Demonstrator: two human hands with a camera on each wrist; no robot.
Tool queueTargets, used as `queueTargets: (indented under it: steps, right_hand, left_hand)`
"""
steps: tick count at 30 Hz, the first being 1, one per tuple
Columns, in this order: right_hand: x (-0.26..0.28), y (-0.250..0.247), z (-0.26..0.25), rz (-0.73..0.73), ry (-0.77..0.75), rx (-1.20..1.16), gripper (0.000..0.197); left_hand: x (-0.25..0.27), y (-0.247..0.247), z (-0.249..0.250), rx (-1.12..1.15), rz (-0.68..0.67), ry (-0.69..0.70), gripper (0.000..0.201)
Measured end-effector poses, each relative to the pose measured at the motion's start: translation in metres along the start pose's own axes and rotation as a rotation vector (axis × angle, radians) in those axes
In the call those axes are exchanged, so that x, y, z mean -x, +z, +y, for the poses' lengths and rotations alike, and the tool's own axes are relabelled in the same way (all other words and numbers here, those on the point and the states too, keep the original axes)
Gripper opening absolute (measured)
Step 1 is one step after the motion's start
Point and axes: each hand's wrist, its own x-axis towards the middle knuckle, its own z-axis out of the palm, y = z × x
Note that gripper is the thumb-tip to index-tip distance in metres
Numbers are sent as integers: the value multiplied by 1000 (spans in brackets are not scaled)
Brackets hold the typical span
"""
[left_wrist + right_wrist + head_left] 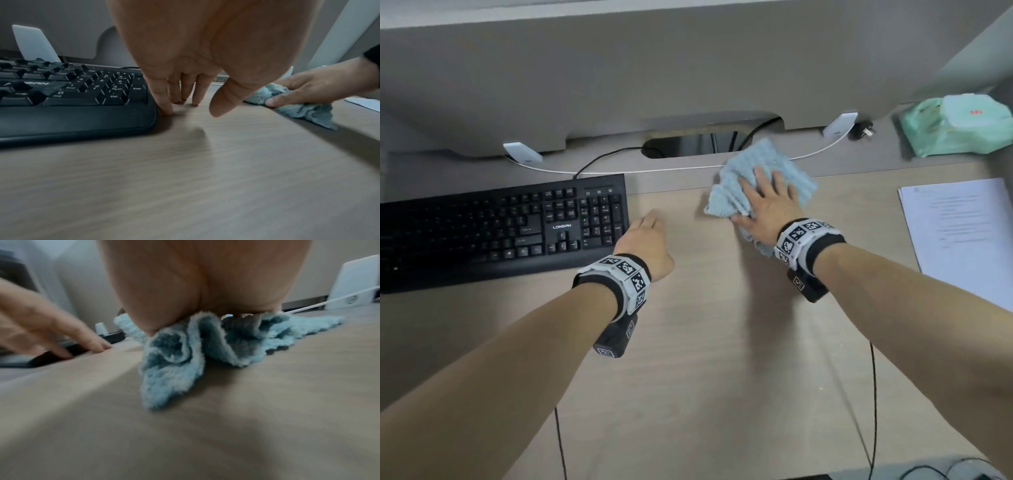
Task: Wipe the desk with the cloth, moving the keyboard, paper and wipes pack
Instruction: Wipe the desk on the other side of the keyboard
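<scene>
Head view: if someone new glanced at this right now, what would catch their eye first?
Most likely the light blue cloth, bunched under the right hand that presses it flat on the desk near the back edge. Next, the black keyboard on the left, with the left hand at its right end, fingertips on the desk. The green wipes pack sits far right, paper nearer.

Bare forearms; black wristbands (616, 277) carrying white checker-marked camera blocks.
</scene>
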Motion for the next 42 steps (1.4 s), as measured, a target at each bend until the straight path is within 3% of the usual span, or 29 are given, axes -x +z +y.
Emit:
queueTargets:
  steps: [3, 6, 9, 11, 14, 16, 17, 18, 20, 22, 23, 25, 28, 30, 31, 33, 35, 37, 39, 42]
  right_hand:
    - [-17, -4, -44, -6, 41, -32, 78]
    - [-23, 0, -104, -20, -191, -2, 75]
    - [-24, -3, -94, -4, -285, 2, 74]
    - [-22, -4, -50, 22, -197, -23, 72]
    - [-14, -4, 16, 93, 170, -130, 73]
    - [-13, -3, 11, 88, 338, -169, 77]
    - [-12, -2, -6, 68, 341, -159, 79]
    - [-8, 0, -26, 42, 279, -137, 81]
    - [8, 11, -64, -14, 6, -75, 78]
    - [30, 21, -67, -44, -215, -15, 72]
    - [38, 25, -53, -27, -239, -1, 69]
    - [46, 30, -5, 45, -110, -33, 64]
    - [54, 31, 78, 103, 256, -148, 62]
    - [57, 26, 98, 93, 402, -208, 63]
    - [59, 25, 95, 73, 400, -211, 65]
    - [72, 34, 69, 34, 233, -143, 66]
    - [99, 52, 43, 2, -76, -29, 66]
    - [122, 68, 50, -20, -259, 55, 64]
    - [123, 70, 79, 31, -156, 16, 63]
    - [127, 66, 89, 50, 226, -145, 64]
  left_hand:
    - [-4, 0, -3, -20, 2, 25, 73]
    - [-5, 1, -3, -73, 2, 32, 66]
    - [-6, 2, -5, -84, 3, 38, 68]
    - [-7, 2, -6, -75, 7, 39, 72]
    - [-7, 2, -6, -76, 12, 42, 72]
    - [-7, 5, -6, -69, 22, 38, 74]
    - [-9, 7, -6, -64, 26, 37, 74]
    - [-9, 7, -4, -58, 34, 35, 73]
    - [-13, 8, -1, -41, 63, 42, 67]
    - [-17, 6, 3, -35, 64, 60, 61]
    - [-18, 6, 3, -23, 62, 46, 61]
    - [-19, 8, 6, 35, 84, -21, 59]
    - [-20, 17, 21, 28, 119, -14, 63]
    - [-21, 26, 32, -4, 139, 38, 66]
    - [-22, 32, 39, -11, 137, 62, 68]
    - [-22, 43, 52, -31, 134, 82, 72]
    - [-21, 52, 63, -73, 118, 74, 75]
    - [-21, 54, 69, -107, 96, 56, 78]
    - [-23, 53, 70, -125, 81, 52, 79]
    - [-22, 51, 68, -151, 61, 54, 80]
